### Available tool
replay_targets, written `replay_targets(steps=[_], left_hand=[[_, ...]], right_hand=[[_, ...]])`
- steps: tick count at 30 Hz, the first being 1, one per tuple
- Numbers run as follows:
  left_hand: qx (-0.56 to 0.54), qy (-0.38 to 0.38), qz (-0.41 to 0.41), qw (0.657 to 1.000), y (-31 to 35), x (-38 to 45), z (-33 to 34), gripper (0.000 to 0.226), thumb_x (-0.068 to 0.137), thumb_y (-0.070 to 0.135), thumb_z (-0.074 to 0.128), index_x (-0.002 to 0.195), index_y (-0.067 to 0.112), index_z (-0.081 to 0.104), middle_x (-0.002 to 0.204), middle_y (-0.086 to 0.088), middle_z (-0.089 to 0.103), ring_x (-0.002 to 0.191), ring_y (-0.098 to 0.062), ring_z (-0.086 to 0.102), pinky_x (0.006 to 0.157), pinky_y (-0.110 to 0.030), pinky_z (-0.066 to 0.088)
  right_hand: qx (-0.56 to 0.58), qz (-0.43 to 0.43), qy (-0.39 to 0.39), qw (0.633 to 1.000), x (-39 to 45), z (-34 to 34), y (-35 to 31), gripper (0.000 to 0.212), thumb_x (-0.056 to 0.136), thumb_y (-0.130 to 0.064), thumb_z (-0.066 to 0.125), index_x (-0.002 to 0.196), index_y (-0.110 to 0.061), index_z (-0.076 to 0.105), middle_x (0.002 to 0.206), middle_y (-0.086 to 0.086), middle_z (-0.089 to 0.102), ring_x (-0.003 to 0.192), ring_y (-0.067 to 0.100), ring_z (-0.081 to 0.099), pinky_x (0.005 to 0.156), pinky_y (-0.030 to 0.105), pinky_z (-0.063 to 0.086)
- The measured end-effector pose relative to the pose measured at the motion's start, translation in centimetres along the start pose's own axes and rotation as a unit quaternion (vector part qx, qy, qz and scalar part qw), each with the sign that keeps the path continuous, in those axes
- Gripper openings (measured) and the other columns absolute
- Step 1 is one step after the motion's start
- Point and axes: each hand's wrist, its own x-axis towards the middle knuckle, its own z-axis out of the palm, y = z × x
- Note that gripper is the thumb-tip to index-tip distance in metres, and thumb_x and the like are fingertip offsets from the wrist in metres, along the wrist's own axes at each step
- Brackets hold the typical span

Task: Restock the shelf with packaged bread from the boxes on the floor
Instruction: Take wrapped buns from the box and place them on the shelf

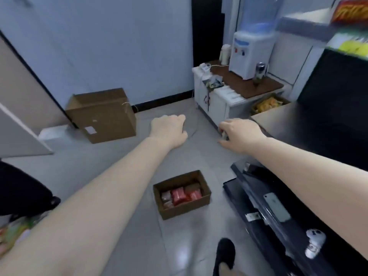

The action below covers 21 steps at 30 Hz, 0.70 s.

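A black shoe (225, 253) is being shown at the lower edge of the tiled floor (119, 166). To the right, a smartphone (276, 207) is lying on the black lower shelf (258, 196), with a small white figure (314, 243) nearer along the same ledge. Just beyond the shoe, a small open cardboard box (182, 194) is standing on the floor; red and brown bread packages (180, 195) are lying inside it. Both bare arms are being held out above the floor, past that box. The left hand (169, 129) is being held with fingers curled under and nothing visible in it. The right hand (241, 135) is being held beside the black shelf unit with fingers bent; whether anything is being pinched cannot be told. Farther off, a larger cardboard box (103, 114) is standing near the wall, and a water dispenser (251, 50) is sitting on a low cabinet (215, 102).
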Motion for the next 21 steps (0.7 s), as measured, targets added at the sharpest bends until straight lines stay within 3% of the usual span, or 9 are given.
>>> replay_targets(steps=[9,14,21], left_hand=[[-0.09,-0.176,-0.174,0.965,-9.4,5.0,17.8,0.028,0.091,0.03,0.048,0.116,0.018,0.053,0.118,-0.005,0.061,0.109,-0.028,0.056,0.073,-0.031,0.042],[-0.12,-0.269,-0.219,0.93,-11.3,9.4,30.1,0.033,0.09,0.031,0.047,0.12,0.017,0.051,0.124,-0.007,0.059,0.116,-0.029,0.054,0.087,-0.035,0.044],[-0.187,-0.353,-0.256,0.88,-12.2,12.3,51.9,0.04,0.088,0.033,0.049,0.126,0.019,0.044,0.121,-0.004,0.056,0.11,-0.025,0.054,0.076,-0.032,0.04]], right_hand=[[0.061,-0.045,-0.191,0.979,14.3,17.3,-1.8,0.037,0.091,-0.043,0.049,0.118,-0.018,0.051,0.115,0.002,0.059,0.102,0.025,0.057,0.07,0.031,0.04],[0.087,-0.026,-0.289,0.953,21.6,29.5,-0.8,0.029,0.091,-0.039,0.05,0.11,-0.017,0.053,0.112,0.001,0.06,0.1,0.023,0.057,0.073,0.031,0.042],[0.12,0.034,-0.382,0.916,26.7,51.1,-1.4,0.027,0.09,-0.039,0.052,0.107,-0.018,0.053,0.109,0.002,0.06,0.096,0.024,0.059,0.079,0.034,0.049]])
